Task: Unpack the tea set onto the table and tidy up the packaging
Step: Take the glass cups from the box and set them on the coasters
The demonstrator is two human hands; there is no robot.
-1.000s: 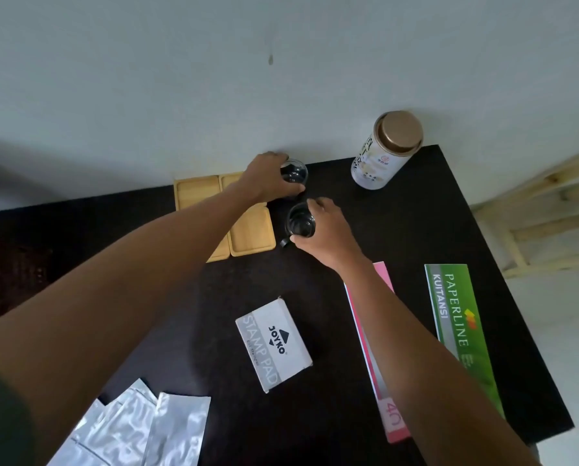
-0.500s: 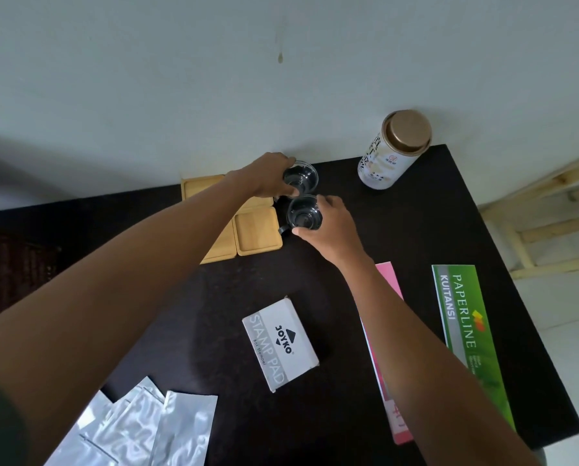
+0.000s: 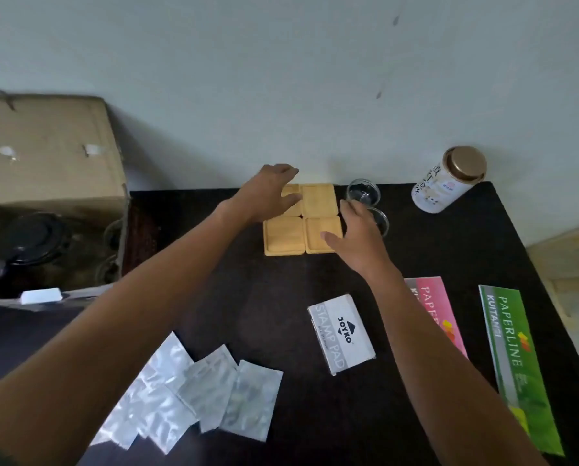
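Two small clear glass cups stand at the back of the dark table: one near the wall, the other partly hidden behind my right hand. My right hand is open, just off the nearer cup. Several square wooden coasters lie in a block to the left of the cups. My left hand hovers open over the coasters' back left. An open cardboard box at the left holds a dark teapot and more glassware.
Several silvery plastic pouches lie at the table's front left. A white stamp pad box, pink and green Paperline packs and a gold-lidded jar occupy the right side. A white block rests by the box.
Both hands have let go of the two glass cups, which now stand on the table, and moved left over the coasters. My view has swung left, bringing the cardboard box in.
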